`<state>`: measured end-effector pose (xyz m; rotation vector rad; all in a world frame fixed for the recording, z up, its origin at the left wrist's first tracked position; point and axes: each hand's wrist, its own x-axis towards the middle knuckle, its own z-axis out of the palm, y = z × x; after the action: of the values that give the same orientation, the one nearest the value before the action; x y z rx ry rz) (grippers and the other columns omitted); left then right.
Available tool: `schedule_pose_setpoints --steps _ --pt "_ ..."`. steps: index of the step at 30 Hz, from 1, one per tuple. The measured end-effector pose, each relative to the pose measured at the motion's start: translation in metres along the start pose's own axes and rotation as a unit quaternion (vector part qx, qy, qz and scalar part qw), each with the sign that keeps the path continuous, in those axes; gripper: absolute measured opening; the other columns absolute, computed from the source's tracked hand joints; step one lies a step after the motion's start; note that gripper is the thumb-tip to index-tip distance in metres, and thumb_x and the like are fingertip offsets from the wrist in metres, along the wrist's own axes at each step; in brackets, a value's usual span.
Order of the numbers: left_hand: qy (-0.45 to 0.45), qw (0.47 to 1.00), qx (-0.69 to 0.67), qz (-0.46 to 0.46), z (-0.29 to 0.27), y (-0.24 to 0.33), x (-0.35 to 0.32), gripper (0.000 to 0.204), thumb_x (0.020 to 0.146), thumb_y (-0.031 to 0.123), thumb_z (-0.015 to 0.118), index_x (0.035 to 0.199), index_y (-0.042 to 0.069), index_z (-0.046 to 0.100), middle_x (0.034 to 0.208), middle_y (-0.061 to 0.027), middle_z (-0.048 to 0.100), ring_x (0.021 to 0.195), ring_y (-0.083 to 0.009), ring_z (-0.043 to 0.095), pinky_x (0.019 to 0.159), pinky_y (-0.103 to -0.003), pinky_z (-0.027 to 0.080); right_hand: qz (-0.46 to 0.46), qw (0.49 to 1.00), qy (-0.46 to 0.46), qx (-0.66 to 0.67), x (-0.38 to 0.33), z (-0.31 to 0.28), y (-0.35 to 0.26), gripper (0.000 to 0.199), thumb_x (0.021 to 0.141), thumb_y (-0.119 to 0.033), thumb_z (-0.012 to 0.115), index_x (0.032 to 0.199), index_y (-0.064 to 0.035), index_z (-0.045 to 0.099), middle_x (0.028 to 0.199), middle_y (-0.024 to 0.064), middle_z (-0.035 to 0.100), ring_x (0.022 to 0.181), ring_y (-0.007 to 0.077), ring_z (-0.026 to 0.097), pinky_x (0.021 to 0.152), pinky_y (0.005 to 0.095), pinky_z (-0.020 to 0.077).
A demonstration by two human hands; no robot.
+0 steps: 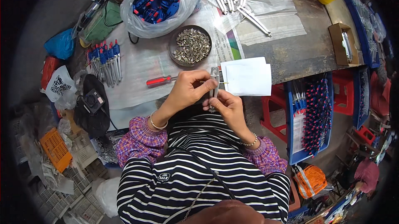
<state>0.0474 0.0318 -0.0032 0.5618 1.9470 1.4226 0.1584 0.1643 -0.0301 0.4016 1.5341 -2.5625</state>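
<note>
Both my hands are together at the table's near edge, on a long, narrow silver metal part [214,76] held upright. My left hand [189,89] pinches its upper half between thumb and fingers. Lower down, my right hand [228,107] has its fingers closed around the same part. A screwdriver [160,81] with a red handle lies by my left hand, which hides much of its shaft. Just beyond my hands, a round dark bowl [171,53] holds many small silver metal pins. White paper sheets [248,77] lie right of my hands.
A clear plastic bag [129,14] of blue-and-red handles stands behind the bowl. Blue-handled metal tools [109,64] lie at left. More silver metal parts [254,21] lie at the back. A blue tray [309,155] of blue-and-red tools and a red stool [272,118] are at right.
</note>
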Motion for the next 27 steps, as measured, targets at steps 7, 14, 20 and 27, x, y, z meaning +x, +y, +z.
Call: schedule_pose_setpoints --steps 7,14,20,27 --pt "0.009 0.995 -0.096 -0.017 0.003 -0.003 0.000 0.015 0.085 0.011 0.066 0.093 -0.002 0.063 0.081 0.0002 0.062 0.072 -0.0044 0.056 0.063 -0.020 0.046 -0.002 0.999 -0.026 -0.023 0.002 -0.005 0.003 0.016 0.091 -0.005 0.054 0.100 0.0070 0.060 0.084 0.0088 0.065 0.074 0.0120 0.061 0.070 0.0232 0.0487" --pt "0.032 0.993 -0.109 0.032 -0.002 0.004 0.004 0.014 0.086 0.006 0.063 0.097 -0.002 0.063 0.091 -0.0042 0.062 0.082 -0.0079 0.057 0.072 -0.022 0.045 -0.003 0.996 -0.011 -0.092 0.000 -0.004 -0.002 0.015 0.090 -0.006 0.056 0.095 0.0074 0.061 0.080 0.0083 0.065 0.072 0.0115 0.061 0.068 0.0229 0.0489" --pt "-0.050 0.976 -0.197 0.083 -0.014 0.006 0.007 0.010 0.081 0.008 0.067 0.083 -0.001 0.065 0.083 -0.0068 0.061 0.081 -0.0150 0.054 0.075 -0.028 0.042 0.062 0.993 -0.085 -0.058 -0.002 -0.012 -0.011 0.023 0.092 -0.014 0.055 0.101 0.0073 0.059 0.078 0.0089 0.063 0.069 0.0130 0.060 0.070 0.0270 0.0509" --pt "-0.159 0.939 -0.282 0.113 -0.011 -0.004 0.009 0.016 0.080 0.015 0.070 0.082 0.000 0.065 0.083 -0.0077 0.060 0.083 -0.0174 0.054 0.076 -0.030 0.042 0.194 0.899 -0.236 0.314 -0.004 -0.022 -0.013 0.027 0.092 -0.018 0.055 0.106 0.0051 0.054 0.078 0.0105 0.060 0.068 0.0164 0.061 0.071 0.0313 0.0532"
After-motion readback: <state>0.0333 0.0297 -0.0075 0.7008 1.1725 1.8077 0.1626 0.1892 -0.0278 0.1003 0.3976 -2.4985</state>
